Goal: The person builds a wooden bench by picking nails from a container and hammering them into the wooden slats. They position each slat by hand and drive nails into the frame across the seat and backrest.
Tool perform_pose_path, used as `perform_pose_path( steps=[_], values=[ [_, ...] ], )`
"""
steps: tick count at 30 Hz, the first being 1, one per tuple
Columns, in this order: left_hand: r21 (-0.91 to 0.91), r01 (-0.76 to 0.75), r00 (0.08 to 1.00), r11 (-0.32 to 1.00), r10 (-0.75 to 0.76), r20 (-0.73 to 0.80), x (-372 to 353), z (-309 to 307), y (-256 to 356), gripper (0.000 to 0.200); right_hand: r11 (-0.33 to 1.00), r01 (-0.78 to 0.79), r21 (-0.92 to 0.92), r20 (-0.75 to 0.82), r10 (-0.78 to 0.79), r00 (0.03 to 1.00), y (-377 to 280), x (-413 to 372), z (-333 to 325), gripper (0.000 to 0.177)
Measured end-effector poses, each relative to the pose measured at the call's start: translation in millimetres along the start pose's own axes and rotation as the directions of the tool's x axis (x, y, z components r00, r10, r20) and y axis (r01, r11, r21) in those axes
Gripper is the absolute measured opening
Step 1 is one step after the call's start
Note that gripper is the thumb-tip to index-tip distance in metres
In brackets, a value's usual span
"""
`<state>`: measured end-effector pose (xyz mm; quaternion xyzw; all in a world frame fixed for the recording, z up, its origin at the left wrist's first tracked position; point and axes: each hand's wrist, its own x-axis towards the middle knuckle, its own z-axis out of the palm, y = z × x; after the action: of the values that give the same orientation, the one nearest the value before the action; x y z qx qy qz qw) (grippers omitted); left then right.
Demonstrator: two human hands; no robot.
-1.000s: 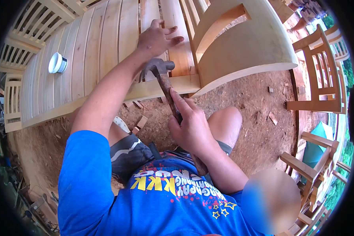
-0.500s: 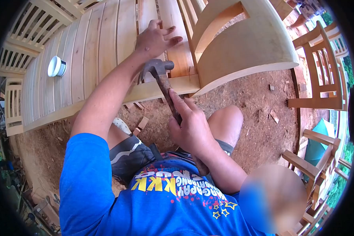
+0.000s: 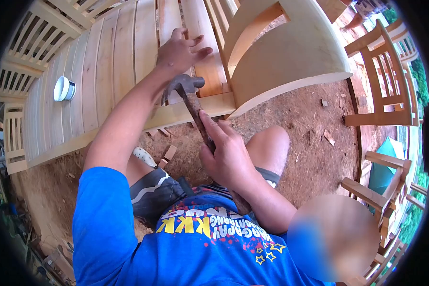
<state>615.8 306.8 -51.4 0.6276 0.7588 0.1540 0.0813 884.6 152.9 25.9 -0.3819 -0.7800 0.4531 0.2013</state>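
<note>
My right hand grips a claw hammer by its worn, rusty handle, index finger stretched along it. The hammer's dark metal head sits close to my left wrist, overlapping the front rail of a pale wooden bench in this view. Over the bench's seat slats, my left hand is held with its fingers apart. A curved wooden end panel with a long slot rises just right of that hand.
A small white tub rests on the slats at the left. Slatted wooden furniture stands beyond, and a chair-like frame is at the right. Wood offcuts lie on the dirt floor. Far right is a teal umbrella.
The camera view has shifted slightly, so the bench and both hands appear a little further left. My hands keep nearly the same pose, with the hammer still in the right one.
</note>
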Motion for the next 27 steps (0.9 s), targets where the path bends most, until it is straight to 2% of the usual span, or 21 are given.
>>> perform_pose_path(
  steps=[3,6,9,12,18,21,27],
  values=[
    [0.025,-0.002,1.0,1.0,0.003,-0.01,-1,0,2,0.088,0.997,0.073,-0.024,-0.065,-0.074,0.995,3,-1,4,0.074],
    [0.039,-0.015,1.0,0.999,0.015,-0.019,0,2,1,0.087,1.0,0.013,0.012,-0.043,-0.012,0.999,-2,0,2,0.074],
    [0.026,-0.022,1.0,0.999,0.023,-0.021,0,0,2,0.087,0.998,0.058,0.003,-0.064,-0.058,0.996,2,-1,6,0.074],
    [0.008,0.007,1.0,1.0,-0.007,0.006,-2,-3,6,0.086,1.0,0.025,0.004,-0.048,-0.025,0.999,-3,-2,3,0.074],
    [0.016,-0.032,0.999,0.999,0.032,-0.042,3,7,-4,0.087,0.992,0.085,0.093,-0.122,-0.073,0.99,-3,-3,-2,0.073],
    [-0.021,-0.017,0.999,1.0,0.017,-0.029,3,5,-3,0.085,0.997,-0.031,0.072,-0.078,0.036,0.996,-13,-1,-15,0.073],
    [0.019,-0.002,1.0,1.0,0.002,-0.007,-2,-5,8,0.085,0.99,0.006,0.138,-0.169,0.018,0.986,2,4,-14,0.07]
  ],
)
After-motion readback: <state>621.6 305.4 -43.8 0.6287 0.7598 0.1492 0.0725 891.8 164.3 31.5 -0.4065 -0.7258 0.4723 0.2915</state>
